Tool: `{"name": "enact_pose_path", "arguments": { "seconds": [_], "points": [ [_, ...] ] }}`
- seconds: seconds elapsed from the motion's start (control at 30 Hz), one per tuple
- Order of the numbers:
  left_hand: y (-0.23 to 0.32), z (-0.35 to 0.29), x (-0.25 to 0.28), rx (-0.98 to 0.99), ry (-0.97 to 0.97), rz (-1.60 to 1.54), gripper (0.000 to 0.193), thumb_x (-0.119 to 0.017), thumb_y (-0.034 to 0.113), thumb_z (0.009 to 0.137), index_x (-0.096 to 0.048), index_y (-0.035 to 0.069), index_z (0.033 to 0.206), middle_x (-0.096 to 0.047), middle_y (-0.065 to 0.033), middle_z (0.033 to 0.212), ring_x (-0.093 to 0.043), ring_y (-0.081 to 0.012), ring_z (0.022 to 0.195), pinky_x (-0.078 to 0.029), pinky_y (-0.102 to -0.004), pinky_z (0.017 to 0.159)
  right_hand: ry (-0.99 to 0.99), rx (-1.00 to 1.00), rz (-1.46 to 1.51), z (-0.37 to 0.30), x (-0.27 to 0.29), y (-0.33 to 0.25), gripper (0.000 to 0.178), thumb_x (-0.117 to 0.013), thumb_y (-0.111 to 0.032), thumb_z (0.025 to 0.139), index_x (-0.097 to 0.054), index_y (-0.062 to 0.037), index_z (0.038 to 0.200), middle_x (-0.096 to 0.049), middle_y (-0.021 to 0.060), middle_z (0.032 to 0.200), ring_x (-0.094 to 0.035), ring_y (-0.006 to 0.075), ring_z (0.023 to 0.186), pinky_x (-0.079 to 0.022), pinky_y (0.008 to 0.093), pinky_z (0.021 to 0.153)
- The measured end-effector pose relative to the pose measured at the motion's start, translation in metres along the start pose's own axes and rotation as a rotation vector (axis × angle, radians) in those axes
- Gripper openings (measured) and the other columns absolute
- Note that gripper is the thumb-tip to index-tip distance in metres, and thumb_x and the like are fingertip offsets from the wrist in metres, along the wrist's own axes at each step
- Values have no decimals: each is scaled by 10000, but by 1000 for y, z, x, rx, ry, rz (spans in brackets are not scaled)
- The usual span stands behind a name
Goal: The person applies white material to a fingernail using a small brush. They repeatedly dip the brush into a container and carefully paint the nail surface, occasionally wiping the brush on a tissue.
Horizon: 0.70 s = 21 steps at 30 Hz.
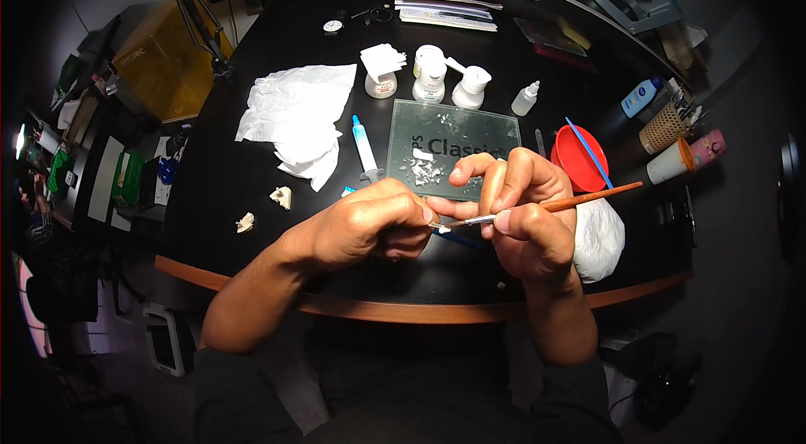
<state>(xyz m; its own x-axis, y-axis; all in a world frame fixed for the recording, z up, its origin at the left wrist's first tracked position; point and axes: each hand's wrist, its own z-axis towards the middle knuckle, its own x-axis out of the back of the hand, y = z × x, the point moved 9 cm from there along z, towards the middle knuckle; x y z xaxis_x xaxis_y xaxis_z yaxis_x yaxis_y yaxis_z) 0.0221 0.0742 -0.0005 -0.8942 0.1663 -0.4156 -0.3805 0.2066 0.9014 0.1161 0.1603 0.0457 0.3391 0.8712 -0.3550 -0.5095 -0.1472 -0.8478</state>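
Observation:
My right hand point(533, 222) is closed around a fine paintbrush point(592, 196) with a reddish-brown wooden handle and a metal collar. Its tip points left and meets, or nearly meets, a small white piece point(444, 230). That piece sits at the fingertips of my left hand point(369, 224), whose fingers are pinched together; how it is gripped there is hidden. Both hands are raised above the near part of the black desk. Behind them lies a glass slab point(453, 129) with white paste and crumbs point(422, 169) on it.
Several white bottles point(430, 79) stand behind the slab. Left of it lie a syringe point(363, 144), crumpled tissue point(298, 112) and two cream plaster pieces point(281, 198). On the right are a red bowl point(578, 160), a blue stick point(588, 150) and a white lump point(600, 241).

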Motion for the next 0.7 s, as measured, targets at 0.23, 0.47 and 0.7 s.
{"name": "enact_pose_path", "arguments": {
  "seconds": [0.23, 0.47, 0.7],
  "points": [
    [-3, 1, 0, 7, 2, -1, 398, -482, 191, 1014, -458, 41, 646, -388, -8, 638, -369, -121, 600, -336, -294, 574, 45, 13, 15, 0, 0, -3, 78, -517, 23, 790, -569, -35, 796, -604, 55, 601, -615, 135, 680, -502, 493, 1070],
    [14, 2, 11, -120, 50, 127, 443, -451, 284, 942, -339, 88, 560, -332, -12, 563, -350, -124, 548, -283, -293, 538, 346, 190, -130, -9, 50, -56, 86, -522, 25, 852, -572, 27, 922, -668, 172, 912, -685, 203, 857, -651, 392, 843],
    [26, -4, 14, -194, 105, 139, 433, -419, 266, 962, -356, 70, 581, -347, -15, 564, -377, -124, 550, -302, -280, 536, 563, 174, -941, -66, 95, -87, 107, -730, 41, 906, -700, 39, 1009, -675, 86, 955, -646, 92, 794, -523, 226, 711]
  ]
}}
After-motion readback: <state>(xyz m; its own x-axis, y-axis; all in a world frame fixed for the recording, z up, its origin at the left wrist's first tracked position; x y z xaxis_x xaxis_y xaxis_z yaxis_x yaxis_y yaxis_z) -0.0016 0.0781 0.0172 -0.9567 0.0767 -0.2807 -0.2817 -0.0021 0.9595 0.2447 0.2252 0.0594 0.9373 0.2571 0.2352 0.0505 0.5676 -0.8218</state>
